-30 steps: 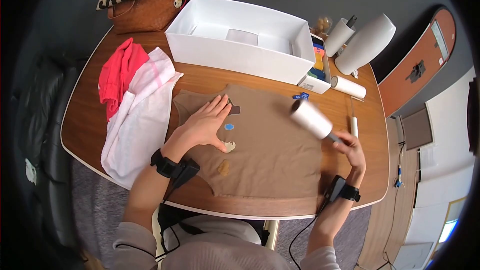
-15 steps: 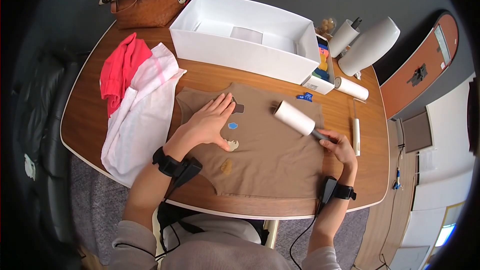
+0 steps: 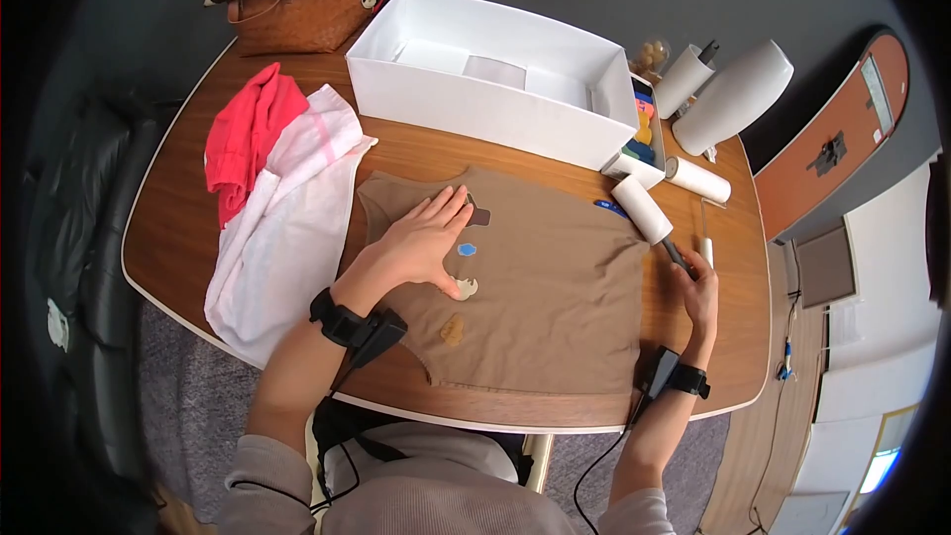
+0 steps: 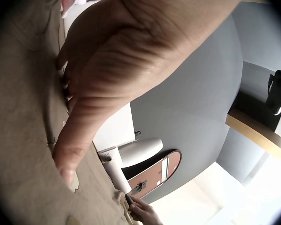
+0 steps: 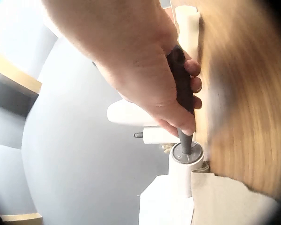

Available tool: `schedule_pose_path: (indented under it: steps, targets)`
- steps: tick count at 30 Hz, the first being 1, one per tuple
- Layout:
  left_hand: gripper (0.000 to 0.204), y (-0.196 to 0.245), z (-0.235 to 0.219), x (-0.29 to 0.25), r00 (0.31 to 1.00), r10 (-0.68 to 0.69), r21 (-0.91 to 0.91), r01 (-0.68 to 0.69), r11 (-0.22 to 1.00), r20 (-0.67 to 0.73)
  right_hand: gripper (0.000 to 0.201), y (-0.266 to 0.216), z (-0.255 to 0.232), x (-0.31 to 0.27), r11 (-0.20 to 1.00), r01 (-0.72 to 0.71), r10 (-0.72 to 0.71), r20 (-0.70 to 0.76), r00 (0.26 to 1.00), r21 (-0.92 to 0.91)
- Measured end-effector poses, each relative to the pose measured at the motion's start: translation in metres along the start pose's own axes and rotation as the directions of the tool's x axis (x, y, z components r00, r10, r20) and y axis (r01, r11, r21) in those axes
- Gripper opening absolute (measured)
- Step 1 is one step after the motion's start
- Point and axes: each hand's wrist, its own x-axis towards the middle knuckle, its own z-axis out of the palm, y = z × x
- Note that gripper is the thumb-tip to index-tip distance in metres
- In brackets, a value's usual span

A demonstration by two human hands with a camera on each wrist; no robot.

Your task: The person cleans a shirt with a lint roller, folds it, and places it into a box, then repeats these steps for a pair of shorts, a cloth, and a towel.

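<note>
The right hand (image 3: 700,291) grips a roller (image 3: 642,209), seemingly touching the brown shirt (image 3: 555,297) on which the left hand (image 3: 414,246) lies spread.

Brown garment (image 3: 555,297) spread flat on bench (image 3: 731,362), lightly wrinkled, small patches (image 3: 467,250) in line down left part, left hand (image 3: 416,243) resting on it. White roller (image 3: 642,210), dark handle gripped in right hand (image 3: 699,287), slanting at garment's far right corner, handle beyond cloth edge.
</note>
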Motion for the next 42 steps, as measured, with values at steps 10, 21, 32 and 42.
schedule_pose_path:
  steps: [10,21,32,42]
  targets:
    - [0.104,-0.002,-0.004,-0.003,0.998,-0.062,0.035,0.062,0.997,0.001,0.031,-0.033,-0.016,-0.011,0.928,-0.125,-0.085,0.527,0.846,0.35]
    - [0.105,-0.002,-0.004,-0.002,0.997,-0.076,0.014,0.076,0.997,0.02,0.027,0.001,-0.002,0.001,0.95,-0.253,0.208,0.235,0.949,0.182]
    - [0.105,-0.002,-0.004,-0.002,0.998,-0.07,0.026,0.07,0.997,0.007,0.028,-0.03,-0.013,-0.008,0.932,-0.023,-0.14,0.416,0.899,0.362]
    - [0.096,-0.008,-0.005,-0.001,0.997,-0.078,0.013,0.078,0.997,0.019,0.029,-0.085,0.048,-0.015,0.94,0.025,-0.264,0.677,0.687,0.34]
